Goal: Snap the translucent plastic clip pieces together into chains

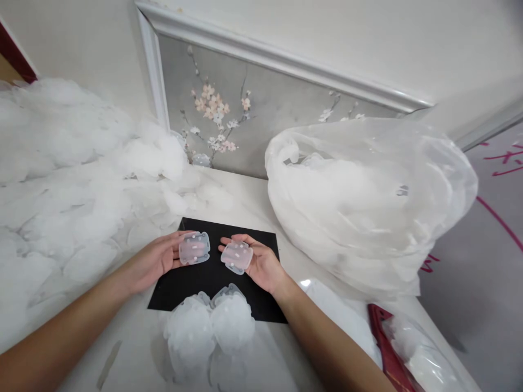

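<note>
My left hand [158,258] holds a small translucent plastic piece [194,248], rounded-square with slots at its edges and small raised dots. Its fingers lie behind the piece and show through it. A similar translucent piece [237,257] rests against the fingers of my right hand [265,265], slightly tilted. Both hands are above a black rectangular mat [216,283], with a gap between the two pieces. Just in front of me, two stacks of the same kind of translucent pieces [192,329] stand side by side, overlapping the mat's near edge.
A large heap of translucent pieces [81,152] covers the left side of the white table [126,354]. On the right bulges an open clear plastic bag [359,201] of whitish contents. A dark red item [390,337] lies at the lower right. A framed floral panel [261,109] backs the table.
</note>
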`<state>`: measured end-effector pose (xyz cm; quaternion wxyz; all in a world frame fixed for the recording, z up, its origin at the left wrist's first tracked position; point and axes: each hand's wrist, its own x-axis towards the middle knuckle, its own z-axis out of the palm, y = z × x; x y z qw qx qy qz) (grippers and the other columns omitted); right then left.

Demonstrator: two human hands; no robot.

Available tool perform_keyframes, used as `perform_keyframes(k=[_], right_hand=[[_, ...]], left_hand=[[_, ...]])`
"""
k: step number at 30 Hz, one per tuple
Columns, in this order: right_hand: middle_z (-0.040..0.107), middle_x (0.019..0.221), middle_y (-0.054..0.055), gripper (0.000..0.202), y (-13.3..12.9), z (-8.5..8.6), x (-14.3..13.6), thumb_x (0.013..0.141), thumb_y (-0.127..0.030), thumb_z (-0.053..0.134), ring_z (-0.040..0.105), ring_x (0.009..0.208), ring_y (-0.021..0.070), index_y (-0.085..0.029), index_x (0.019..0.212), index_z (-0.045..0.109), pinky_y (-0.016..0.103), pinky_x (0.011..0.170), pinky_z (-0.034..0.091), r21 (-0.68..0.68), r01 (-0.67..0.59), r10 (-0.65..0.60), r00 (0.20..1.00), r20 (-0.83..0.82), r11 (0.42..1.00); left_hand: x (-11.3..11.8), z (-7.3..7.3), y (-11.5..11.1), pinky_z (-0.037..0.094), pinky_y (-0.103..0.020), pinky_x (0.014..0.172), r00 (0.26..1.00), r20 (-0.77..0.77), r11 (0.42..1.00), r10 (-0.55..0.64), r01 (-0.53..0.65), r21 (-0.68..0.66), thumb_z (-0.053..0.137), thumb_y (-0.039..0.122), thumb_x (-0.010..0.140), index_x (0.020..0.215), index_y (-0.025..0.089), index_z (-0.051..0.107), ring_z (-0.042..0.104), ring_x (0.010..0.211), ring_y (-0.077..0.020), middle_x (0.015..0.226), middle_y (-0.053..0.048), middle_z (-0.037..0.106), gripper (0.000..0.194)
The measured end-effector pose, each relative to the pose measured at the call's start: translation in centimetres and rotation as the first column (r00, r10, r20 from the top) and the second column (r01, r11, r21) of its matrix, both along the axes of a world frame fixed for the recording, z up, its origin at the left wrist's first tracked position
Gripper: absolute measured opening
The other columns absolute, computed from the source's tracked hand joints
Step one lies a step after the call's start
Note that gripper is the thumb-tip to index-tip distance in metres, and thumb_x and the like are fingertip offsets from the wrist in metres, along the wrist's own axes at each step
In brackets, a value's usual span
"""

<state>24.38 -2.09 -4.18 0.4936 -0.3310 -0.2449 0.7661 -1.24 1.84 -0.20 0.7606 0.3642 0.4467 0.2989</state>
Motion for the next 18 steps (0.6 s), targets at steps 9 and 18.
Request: perform_keyframes(k=[9,18], right_hand=[[0.068,0.125,0.013,0.04,0.32,0.06,0.02,0.091,-0.054,0.048,0.058,0.124,0.0301,-0.018,0.102,0.063,0.057,0.105,0.044,-0.077,0.043,-0.053,0.99,-0.129,0.996],[0.064,0.13,0.015,0.049,0.34,-0.06,-0.03,0.086,-0.062,0.055,0.055,0.128,0.0302,-0.018,0.107,0.061,0.057,0.106,0.043,-0.056,0.003,-0.01,0.992,-0.124,0.998]], left_hand=[[-0.12,-0.11,-0.14,0.054,-0.042,0.096,0.999,-0.021,0.999,-0.039,0.04,0.025,0.064,0.044,0.085,0.119,0.021,0.067,0.065,0.115,-0.0306,0.117,-0.012,0.074,0.041],[-0.17,-0.38,-0.06,0.053,-0.042,0.098,0.998,-0.024,0.998,-0.051,0.052,0.026,0.063,0.046,0.086,0.119,0.022,0.066,0.065,0.115,-0.0298,0.115,-0.012,0.075,0.04]])
